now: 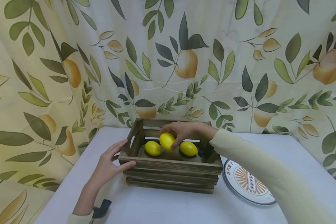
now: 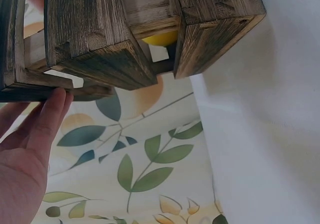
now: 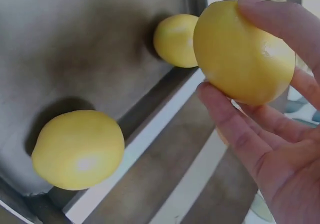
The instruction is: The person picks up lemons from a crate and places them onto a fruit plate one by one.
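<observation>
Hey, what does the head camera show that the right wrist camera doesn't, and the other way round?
Only the head view shows the left hand, which touches the crate, and the plate beside it. Only the right wrist view shows the palm side of the right hand. Both show that hand holding one lemon and two more lemons lying in the crate.

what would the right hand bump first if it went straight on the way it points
Probably the left lemon in the crate, with the held lemon leading; height is unclear, so the right hand may pass over it.
</observation>
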